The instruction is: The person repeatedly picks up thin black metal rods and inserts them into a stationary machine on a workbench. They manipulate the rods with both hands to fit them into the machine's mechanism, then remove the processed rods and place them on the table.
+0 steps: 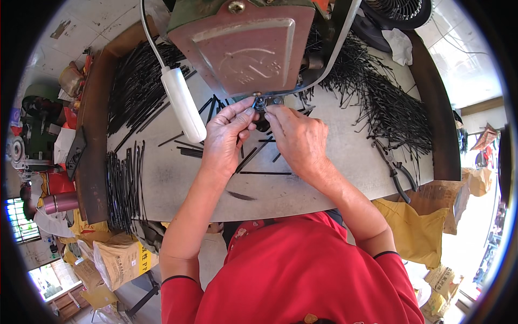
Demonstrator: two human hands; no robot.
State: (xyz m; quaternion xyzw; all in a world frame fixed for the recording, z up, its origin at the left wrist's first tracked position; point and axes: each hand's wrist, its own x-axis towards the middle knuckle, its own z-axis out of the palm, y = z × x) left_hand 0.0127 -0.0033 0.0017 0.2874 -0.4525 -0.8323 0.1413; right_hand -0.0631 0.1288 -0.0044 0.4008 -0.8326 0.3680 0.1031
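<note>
Hidden: the small metal fitting (263, 103) under the machine's nose is mostly covered by both sets of fingertips; its shape is hard to make out.
Cut off: the reddish-brown machine head (245, 46) runs out of the top edge; the black fan (396, 11) at far right is only partly in view.
Unclear: whether a strip is held between the fingertips cannot be told.
Left hand (226, 135): palm down, wrist bent up toward the machine, thumb and forefinger pressed together on the left side of the fitting, other fingers curled under.
Right hand (297, 137): back of the hand up, fingers bunched and pinching the right side of the fitting, touching the left fingertips.
Forearms: both come up from the near edge and converge at the middle of the table (334, 183).
White handle (183, 103): hangs tilted just left of the left hand, close to its knuckles.
Loose strips (264, 173): a few thin black ones lie on the table under and just near the hands.
Left piles (125, 186): black strips in rows near the left edge, well apart from the hands.
Right heap (391, 108): tangled black strips at far right.
Pliers (396, 173): near the right near edge, apart from the hands.
Open room: bare table near the person, between forearms and edge.
</note>
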